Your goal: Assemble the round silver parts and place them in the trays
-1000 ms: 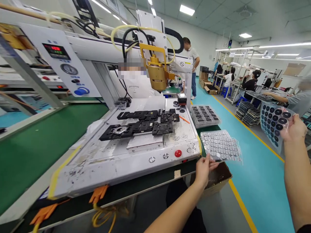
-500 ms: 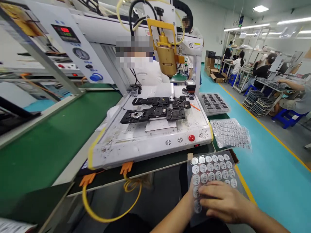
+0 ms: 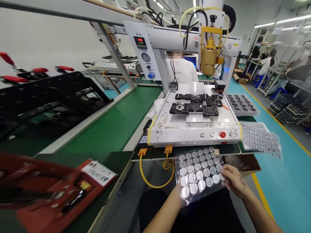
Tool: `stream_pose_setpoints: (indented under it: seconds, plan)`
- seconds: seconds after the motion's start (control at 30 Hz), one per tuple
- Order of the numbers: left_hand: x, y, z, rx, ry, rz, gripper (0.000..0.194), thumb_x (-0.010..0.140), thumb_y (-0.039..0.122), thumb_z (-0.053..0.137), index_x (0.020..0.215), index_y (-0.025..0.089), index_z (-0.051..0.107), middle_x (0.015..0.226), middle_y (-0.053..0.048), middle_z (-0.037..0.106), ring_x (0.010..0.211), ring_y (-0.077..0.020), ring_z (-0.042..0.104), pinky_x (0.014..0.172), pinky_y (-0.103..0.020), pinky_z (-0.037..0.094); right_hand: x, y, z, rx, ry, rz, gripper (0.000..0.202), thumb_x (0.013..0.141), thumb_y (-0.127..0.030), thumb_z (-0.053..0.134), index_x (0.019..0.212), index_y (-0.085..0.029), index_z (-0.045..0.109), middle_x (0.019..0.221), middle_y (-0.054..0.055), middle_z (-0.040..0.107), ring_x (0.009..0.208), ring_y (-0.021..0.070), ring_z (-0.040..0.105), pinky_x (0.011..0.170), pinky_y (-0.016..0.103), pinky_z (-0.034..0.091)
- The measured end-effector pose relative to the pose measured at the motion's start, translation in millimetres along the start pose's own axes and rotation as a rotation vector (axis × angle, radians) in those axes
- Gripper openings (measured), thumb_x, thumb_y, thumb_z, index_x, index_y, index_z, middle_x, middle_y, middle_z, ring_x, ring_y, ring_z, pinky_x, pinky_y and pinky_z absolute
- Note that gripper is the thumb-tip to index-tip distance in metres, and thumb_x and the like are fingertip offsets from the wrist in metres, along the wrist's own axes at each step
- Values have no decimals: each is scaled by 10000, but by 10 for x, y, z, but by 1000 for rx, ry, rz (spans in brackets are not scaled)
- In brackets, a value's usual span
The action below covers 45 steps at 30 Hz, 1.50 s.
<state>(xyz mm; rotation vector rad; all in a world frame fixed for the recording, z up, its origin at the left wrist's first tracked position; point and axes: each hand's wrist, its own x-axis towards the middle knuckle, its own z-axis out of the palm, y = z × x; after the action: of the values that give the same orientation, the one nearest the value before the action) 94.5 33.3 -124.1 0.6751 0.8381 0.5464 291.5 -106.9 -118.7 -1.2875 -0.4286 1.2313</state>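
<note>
A clear sheet of round silvery stickers [image 3: 199, 175] is held up over my lap, tilted, in front of the benchtop machine. My right hand [image 3: 233, 180] pinches the sheet's right edge, thumb on top and fingers partly behind it. My left hand [image 3: 178, 195] holds the sheet from behind at its lower left corner; the sheet covers most of its fingers. Beyond the sheet, black fixture plates [image 3: 195, 106] lie on the white machine bed [image 3: 170, 124], one bearing a metal ring [image 3: 180, 107]. A gold cylindrical head [image 3: 209, 61] hangs above the bed.
Left of the machine runs a green conveyor belt [image 3: 119, 119]. A red metal tool [image 3: 46, 200] fills the lower left. More sticker sheets [image 3: 261, 137], a plastic tray [image 3: 243, 104] and an open cardboard box [image 3: 252, 163] are at right. A yellow cable [image 3: 148, 182] loops below the edge.
My right hand has moved from over the stickers to the sheet's right edge. The sheet has swung into a more level, sideways position. The view has turned left, bringing the red tool in.
</note>
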Motion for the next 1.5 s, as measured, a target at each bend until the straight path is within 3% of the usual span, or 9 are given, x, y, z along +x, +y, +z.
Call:
stream_pose_setpoints:
  seconds: [0.2, 0.33, 0.47, 0.7, 0.93, 1.07, 1.27, 1.4, 1.5]
  plan:
    - [-23, 148, -372, -381, -122, -111, 567, 944, 686, 622, 1069, 152, 763, 1203, -209, 806, 1213, -414, 745, 1083, -646, 549, 259, -49, 190, 27, 41, -35, 554, 823, -688, 830, 1020, -188, 692, 805, 31, 708, 688, 185, 721, 459, 225, 548]
    - [-163, 81, -557, -281, -12, -14, 454, 917, 557, 778, 1089, 138, 763, 1177, -218, 813, 1171, -398, 772, 997, -517, 625, 220, 8, 176, -40, 62, -26, 546, 759, -655, 899, 872, -147, 732, 759, 69, 739, 604, 154, 677, 449, 201, 496]
    - [-100, 97, -520, -122, 82, 129, 407, 773, 391, 953, 995, 109, 762, 1065, -195, 830, 1072, -374, 807, 906, -420, 658, 325, 62, 224, -93, 97, -50, 542, 701, -635, 941, 720, -145, 712, 682, 63, 738, 473, 99, 562, 392, 187, 410]
    - [15, 229, -460, -118, 38, 172, 517, 781, 525, 924, 1022, 87, 791, 1078, -209, 830, 1039, -329, 808, 937, -413, 647, 583, 95, 167, -33, 196, -67, 733, 818, -881, 661, 902, -154, 704, 772, 142, 795, 527, 182, 657, 385, 233, 435]
    - [-711, -53, -550, 369, 7, 154, 369, 830, 479, 863, 1035, 173, 833, 967, -155, 837, 893, -304, 807, 771, -362, 614, 231, 601, -90, -127, 124, 92, 561, 742, -703, 821, 953, -189, 744, 779, 96, 807, 584, 222, 696, 442, 280, 519]
    - [-1312, 208, -626, 737, -11, 303, 205, 852, 340, 827, 1035, 252, 852, 978, -101, 830, 871, -289, 796, 804, -352, 596, 430, 985, -106, -455, -110, 136, 500, 728, -684, 828, 976, -250, 826, 924, 101, 840, 736, 299, 757, 598, 370, 634]
    - [-2371, 888, -1000, 704, 489, 495, 199, 798, 353, 881, 966, 252, 845, 913, -87, 807, 795, -294, 776, 814, -360, 580, 553, 959, 516, -764, -533, 104, 485, 720, -698, 807, 955, -277, 860, 912, 91, 831, 852, 332, 779, 731, 360, 647]
    - [-3100, 1095, -1629, 1098, 1058, 190, 78, 840, 324, 756, 879, 265, 790, 1005, -94, 802, 1030, -333, 721, 972, -383, 511, 476, 768, 812, -856, -664, 76, 475, 733, -710, 789, 955, -294, 845, 920, 78, 820, 887, 331, 780, 799, 342, 639]
    - [-3581, 990, -2015, 1170, 1249, 25, 159, 802, 286, 743, 656, 236, 701, 844, -131, 750, 917, -361, 696, 887, -400, 484, 494, 777, 831, -881, -678, 72, 477, 706, -725, 793, 946, -317, 846, 927, 75, 824, 910, 350, 784, 804, 353, 644]
